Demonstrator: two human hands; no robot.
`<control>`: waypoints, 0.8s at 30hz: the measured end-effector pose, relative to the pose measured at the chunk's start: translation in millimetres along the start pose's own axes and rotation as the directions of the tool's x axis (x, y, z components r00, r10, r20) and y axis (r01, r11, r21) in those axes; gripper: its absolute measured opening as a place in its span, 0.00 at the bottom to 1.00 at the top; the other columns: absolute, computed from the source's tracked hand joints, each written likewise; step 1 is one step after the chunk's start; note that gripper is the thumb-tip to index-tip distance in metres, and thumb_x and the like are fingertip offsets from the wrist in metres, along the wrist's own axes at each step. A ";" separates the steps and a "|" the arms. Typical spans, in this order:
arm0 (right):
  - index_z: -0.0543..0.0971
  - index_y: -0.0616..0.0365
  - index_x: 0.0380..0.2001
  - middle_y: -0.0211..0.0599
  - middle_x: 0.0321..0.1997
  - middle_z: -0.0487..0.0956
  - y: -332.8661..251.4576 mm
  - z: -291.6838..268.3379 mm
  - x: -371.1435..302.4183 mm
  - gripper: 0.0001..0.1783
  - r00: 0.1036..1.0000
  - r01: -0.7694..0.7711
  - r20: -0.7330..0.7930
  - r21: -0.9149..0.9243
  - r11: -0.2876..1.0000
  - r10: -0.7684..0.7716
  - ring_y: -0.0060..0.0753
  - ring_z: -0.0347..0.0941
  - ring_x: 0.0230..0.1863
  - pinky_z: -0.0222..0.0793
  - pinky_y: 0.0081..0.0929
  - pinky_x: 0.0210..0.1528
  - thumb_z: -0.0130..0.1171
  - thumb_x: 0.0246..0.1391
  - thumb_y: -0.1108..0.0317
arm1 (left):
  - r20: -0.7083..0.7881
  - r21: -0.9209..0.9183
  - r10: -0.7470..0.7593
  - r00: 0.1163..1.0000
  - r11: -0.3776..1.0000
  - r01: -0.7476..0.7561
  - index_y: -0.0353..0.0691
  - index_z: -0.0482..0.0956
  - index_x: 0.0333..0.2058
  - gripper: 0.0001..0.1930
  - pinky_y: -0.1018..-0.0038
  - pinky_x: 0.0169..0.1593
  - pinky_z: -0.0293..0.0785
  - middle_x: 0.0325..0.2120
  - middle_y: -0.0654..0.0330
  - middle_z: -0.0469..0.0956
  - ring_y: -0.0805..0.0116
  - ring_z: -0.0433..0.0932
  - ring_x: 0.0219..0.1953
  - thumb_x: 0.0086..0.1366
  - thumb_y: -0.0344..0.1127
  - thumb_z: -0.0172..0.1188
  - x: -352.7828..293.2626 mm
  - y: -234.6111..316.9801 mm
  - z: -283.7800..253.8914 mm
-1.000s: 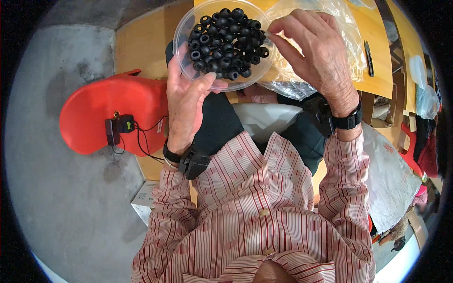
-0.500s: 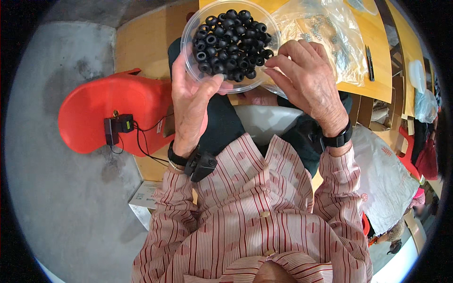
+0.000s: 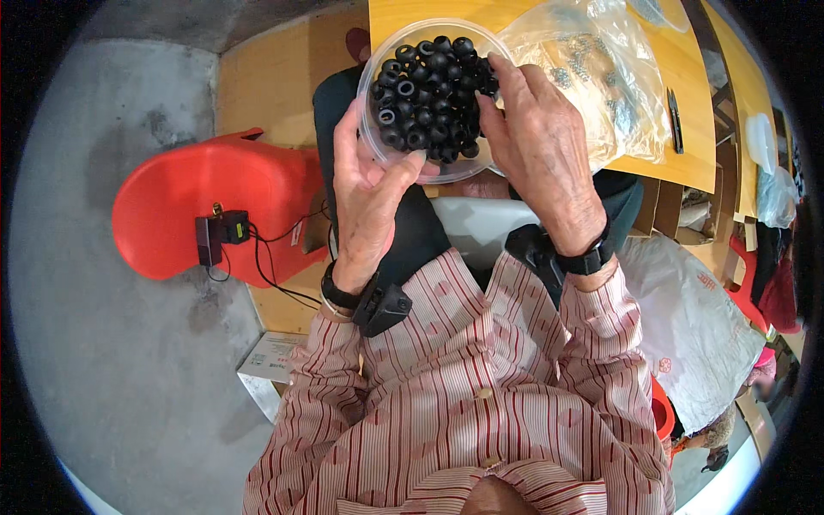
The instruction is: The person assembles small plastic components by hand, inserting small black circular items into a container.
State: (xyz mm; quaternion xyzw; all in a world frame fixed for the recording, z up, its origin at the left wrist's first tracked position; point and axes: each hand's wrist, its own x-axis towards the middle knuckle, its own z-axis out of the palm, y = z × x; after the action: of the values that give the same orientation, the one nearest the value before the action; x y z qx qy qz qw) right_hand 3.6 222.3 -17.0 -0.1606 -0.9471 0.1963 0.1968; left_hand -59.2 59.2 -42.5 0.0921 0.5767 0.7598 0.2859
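Observation:
A round clear plastic bowl [image 3: 367, 120] full of glossy black beads [image 3: 427, 94] with wide holes is held up over my lap. My left hand [image 3: 371, 184] grips its lower left side, the thumb over the rim and the fingers beneath. Reaching in over the right rim, my right hand [image 3: 545, 142] has its thumb and forefinger around black beads at the right side of the pile. The other fingers of that hand are partly hidden, so how many beads it pinches does not show.
A clear plastic bag [image 3: 631, 94] with small metallic pieces lies on the yellow table [image 3: 691, 99], beside a black pen [image 3: 675, 120]. To the left stands a red plastic chair [image 3: 172, 206] with black adapters [image 3: 221, 236] and cables. A white sack [image 3: 695, 318] is at the right.
My right hand has moved left and up, from the bowl's right rim in among the beads. The bowl and my left hand have shifted slightly right and down.

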 end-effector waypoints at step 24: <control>0.74 0.63 0.43 0.42 0.44 0.72 -26.6 10.3 -25.3 0.20 0.911 0.407 -0.012 0.169 0.898 -0.411 0.38 0.70 0.42 0.68 0.32 0.42 0.54 0.44 0.68 | -0.017 -0.136 -0.039 0.999 0.990 0.036 0.39 0.50 0.63 0.35 0.70 0.51 0.73 0.54 0.52 0.66 0.64 0.72 0.51 0.58 0.20 0.52 1.3 -2.0 -7.5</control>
State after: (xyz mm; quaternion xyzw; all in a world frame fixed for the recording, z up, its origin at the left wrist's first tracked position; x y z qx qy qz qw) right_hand 15.1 186.3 -22.0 0.0615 -0.9420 0.2314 0.2352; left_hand -63.1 54.1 -47.0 0.0541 0.5279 0.7926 0.3003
